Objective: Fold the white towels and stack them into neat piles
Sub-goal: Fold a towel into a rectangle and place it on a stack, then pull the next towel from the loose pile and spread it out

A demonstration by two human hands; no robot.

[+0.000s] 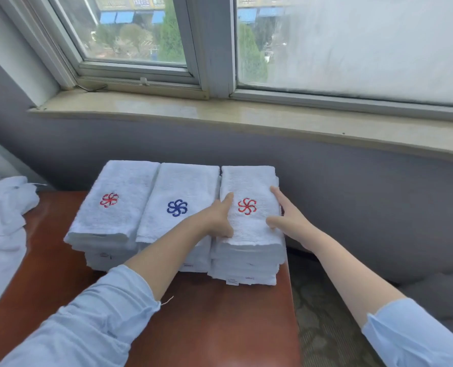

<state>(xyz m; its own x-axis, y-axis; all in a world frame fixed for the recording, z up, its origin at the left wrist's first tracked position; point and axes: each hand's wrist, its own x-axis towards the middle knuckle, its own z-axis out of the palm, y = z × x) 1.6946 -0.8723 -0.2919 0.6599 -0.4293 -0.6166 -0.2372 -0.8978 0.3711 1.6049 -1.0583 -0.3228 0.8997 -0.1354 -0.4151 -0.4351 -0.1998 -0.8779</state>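
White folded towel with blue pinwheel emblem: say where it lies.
Head view: the white towel with the blue emblem tops the middle pile on the reddish-brown table, between the left red-emblem towel and the right red-emblem towel, by the left hand.

brown table [193, 327] | three folded towel piles [183, 186] | loose towels [3, 221] left

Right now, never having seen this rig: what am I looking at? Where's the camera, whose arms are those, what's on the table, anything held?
No machine here: a person works with bare hands. The single picture comes from a wide-angle camera worn on their head, looking down past their blue sleeves. On the brown table stand three piles of folded white towels: left pile, middle pile, right pile. Loose unfolded towels lie at the table's left. The left hand and right hand flank the right pile's top towel, touching its edges; nothing is lifted.
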